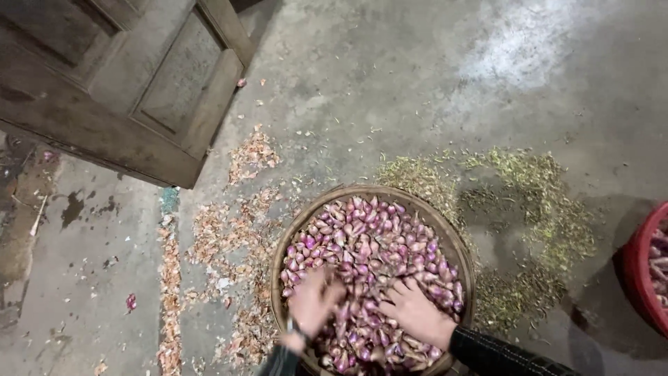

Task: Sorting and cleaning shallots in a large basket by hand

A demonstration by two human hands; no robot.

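A round woven basket (459, 244) sits on the concrete floor, heaped with purple-pink shallots (369, 244). Both of my hands rest in the pile near its front. My left hand (313, 303) is blurred, its fingers spread over the shallots. Flat on the bulbs lies my right hand (416, 312), fingers apart, wrist in a dark sleeve. I see nothing gripped in either hand.
A brown wooden door (132, 90) stands open at the upper left. Dry papery skins (209, 237) litter the floor left of the basket. Greenish-yellow trimmings (543, 209) lie in a ring to the right. A red tub (643, 271) holding more shallots is at the right edge.
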